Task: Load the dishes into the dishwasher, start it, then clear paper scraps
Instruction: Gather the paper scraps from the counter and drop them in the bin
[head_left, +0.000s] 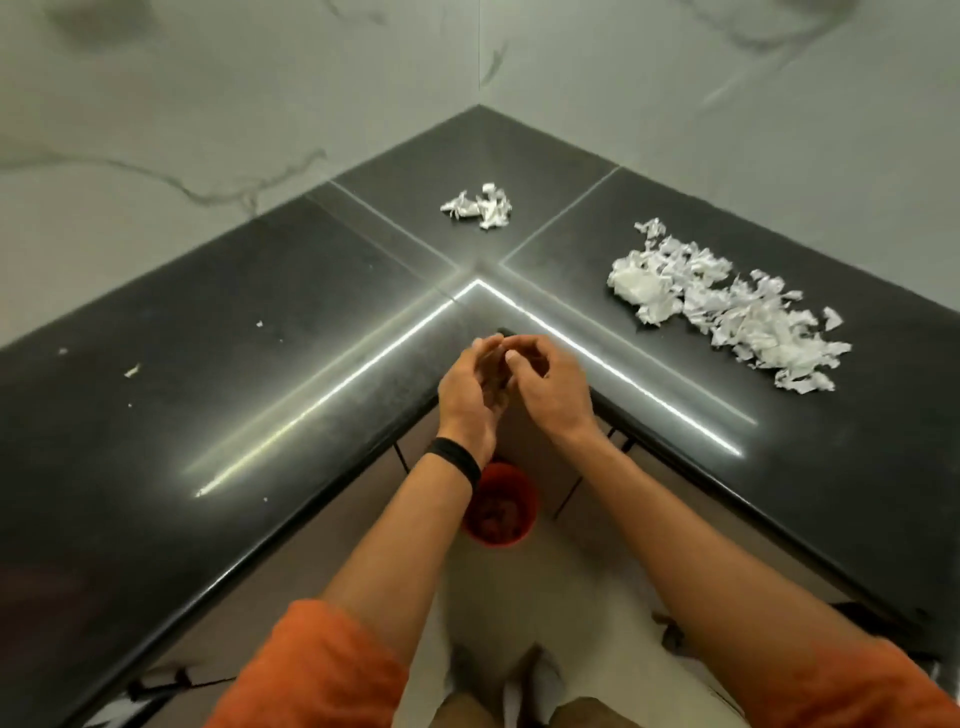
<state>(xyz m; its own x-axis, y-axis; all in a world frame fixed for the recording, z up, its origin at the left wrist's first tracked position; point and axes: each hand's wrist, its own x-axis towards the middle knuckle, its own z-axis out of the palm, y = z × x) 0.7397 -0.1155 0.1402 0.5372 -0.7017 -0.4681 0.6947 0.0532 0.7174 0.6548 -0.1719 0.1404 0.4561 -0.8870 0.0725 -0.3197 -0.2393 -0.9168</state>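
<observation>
My left hand (470, 395) and my right hand (550, 389) meet at the inner corner of the black L-shaped countertop (218, 312), directly above a red bin (501, 512) on the floor. The left palm faces right with fairly straight fingers. The right hand's loosely curled fingers touch that palm, and I see nothing held in either hand. A large pile of white paper scraps (727, 306) lies on the right counter. A small pile of scraps (480, 207) sits near the back corner. A few tiny scraps (131, 370) dot the left counter.
Grey marbled walls (208, 104) close off the counter at the back on both sides. The red bin holds some dark contents. Tiled floor and my feet (524, 686) show below, between the two counter edges.
</observation>
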